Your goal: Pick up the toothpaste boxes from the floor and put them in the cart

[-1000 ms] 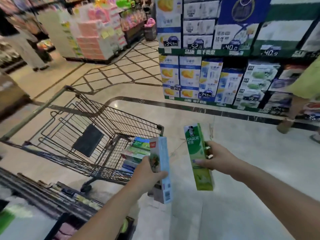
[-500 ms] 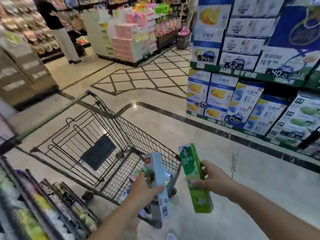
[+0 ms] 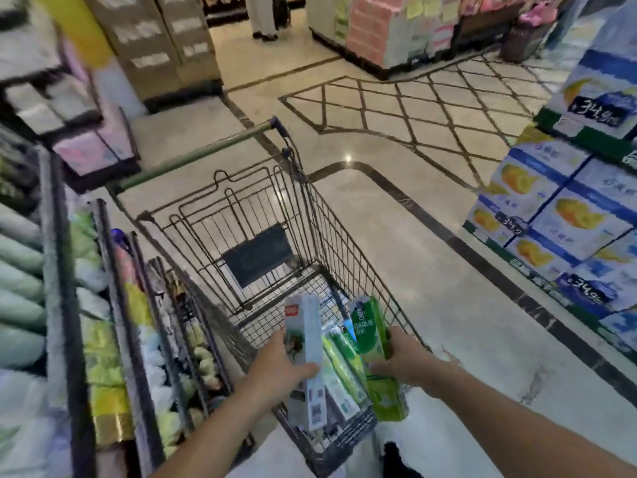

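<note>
Wire-mesh steel shopping cart (image 3: 275, 215) already holds a few toothpaste boxes at its near end. The left hand (image 3: 275, 367) grips a pale blue-white toothpaste box (image 3: 305, 343) and the right hand (image 3: 403, 360) a green toothpaste box (image 3: 370, 339), both over the basket, apparently about to drop.
</note>
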`<state>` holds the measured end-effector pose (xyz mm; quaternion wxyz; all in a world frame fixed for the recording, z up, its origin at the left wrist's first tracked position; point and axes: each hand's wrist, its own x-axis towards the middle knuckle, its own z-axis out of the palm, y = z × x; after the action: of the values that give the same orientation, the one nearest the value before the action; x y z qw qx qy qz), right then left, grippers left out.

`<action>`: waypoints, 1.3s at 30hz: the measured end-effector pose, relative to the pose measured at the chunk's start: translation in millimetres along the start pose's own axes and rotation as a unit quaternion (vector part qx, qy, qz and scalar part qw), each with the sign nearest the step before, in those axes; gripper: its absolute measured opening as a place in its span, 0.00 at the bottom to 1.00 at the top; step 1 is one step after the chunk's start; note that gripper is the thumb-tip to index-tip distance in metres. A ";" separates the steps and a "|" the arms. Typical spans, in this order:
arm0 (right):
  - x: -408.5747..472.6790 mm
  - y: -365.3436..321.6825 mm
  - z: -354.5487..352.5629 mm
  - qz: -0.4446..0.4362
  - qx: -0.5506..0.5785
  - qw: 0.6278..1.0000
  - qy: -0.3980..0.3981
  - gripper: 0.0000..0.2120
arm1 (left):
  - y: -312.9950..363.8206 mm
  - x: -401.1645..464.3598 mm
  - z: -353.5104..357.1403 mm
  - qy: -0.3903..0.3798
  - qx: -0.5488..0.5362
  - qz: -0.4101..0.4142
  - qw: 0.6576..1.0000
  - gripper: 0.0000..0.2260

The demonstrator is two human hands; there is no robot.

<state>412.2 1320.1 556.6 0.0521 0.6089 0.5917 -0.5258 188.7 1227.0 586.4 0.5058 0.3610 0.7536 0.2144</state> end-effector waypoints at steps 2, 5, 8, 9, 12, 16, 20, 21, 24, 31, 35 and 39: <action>32.8 -2.3 8.8 0.004 -0.039 0.999 -0.035 0.22 | -13.3 8.6 2.8 0.014 -0.025 -0.039 0.999 0.28; 76.0 0.5 25.3 0.011 -0.112 0.990 -0.079 0.20 | -32.1 18.9 15.0 0.029 -0.085 -0.114 0.989 0.40; 114.9 8.3 45.1 0.005 -0.222 0.969 -0.106 0.25 | -48.3 32.7 32.3 0.050 -0.133 -0.182 0.973 0.46; 126.5 10.2 51.4 -0.004 -0.254 0.961 -0.110 0.25 | -51.7 38.0 38.3 0.056 -0.143 -0.200 0.968 0.48; 154.4 14.5 65.9 0.003 -0.279 0.952 -0.129 0.20 | -61.8 53.0 53.5 0.072 -0.174 -0.230 0.955 0.49; 174.9 17.5 74.6 -0.004 -0.284 0.950 -0.132 0.17 | -74.5 65.1 68.7 0.090 -0.190 -0.241 0.948 0.50; 185.7 23.5 78.4 -0.001 -0.263 0.954 -0.147 0.18 | -90.4 76.3 75.2 0.103 -0.180 -0.246 0.947 0.52; 185.5 23.1 78.8 0.000 -0.256 0.955 -0.153 0.19 | -91.7 78.2 75.4 0.098 -0.165 -0.247 0.950 0.53; 184.8 25.4 78.7 0.003 -0.238 0.958 -0.159 0.23 | -100.8 88.6 76.4 0.106 -0.126 -0.250 0.954 0.52; 192.2 38.3 52.4 0.002 -0.233 0.957 -0.175 0.27 | -115.2 129.0 85.0 0.106 -0.030 -0.261 0.959 0.34; 196.8 41.9 43.1 0.021 -0.190 0.967 -0.166 0.21 | -128.7 150.3 100.3 0.089 0.031 -0.287 0.953 0.40; 202.9 41.9 40.8 0.009 -0.185 0.971 -0.148 0.20 | -140.9 170.4 112.3 0.116 0.051 -0.322 0.938 0.38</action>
<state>369.6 1414.8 372.8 0.2560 0.5093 0.6589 -0.4908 206.7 1260.7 341.4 0.4380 0.0974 0.8927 0.0417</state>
